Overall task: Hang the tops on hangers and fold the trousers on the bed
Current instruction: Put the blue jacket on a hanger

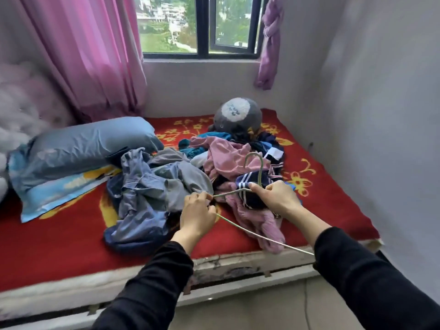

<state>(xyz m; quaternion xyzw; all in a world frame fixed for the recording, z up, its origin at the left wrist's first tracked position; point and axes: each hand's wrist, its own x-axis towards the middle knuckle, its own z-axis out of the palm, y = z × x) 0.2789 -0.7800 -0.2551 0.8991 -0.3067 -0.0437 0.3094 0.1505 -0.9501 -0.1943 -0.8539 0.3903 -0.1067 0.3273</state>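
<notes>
A thin pale green wire hanger (252,232) hangs in the air above the bed's front edge, its hook (256,160) pointing up. My left hand (198,214) pinches the hanger's left corner. My right hand (278,198) grips it near the base of the hook. Under the hands lies a heap of clothes: a blue-grey garment (142,194) on the left, a pink top (226,158) in the middle, a navy piece with white stripes (247,184) and a fuzzy pink garment (262,222) at the front right.
The bed has a red blanket with yellow flowers (59,239). A blue pillow (78,148) lies at the left, and a grey round plush toy (238,115) sits behind the heap. Pink curtains (90,55) hang by the window, and a wall (381,115) runs along the right.
</notes>
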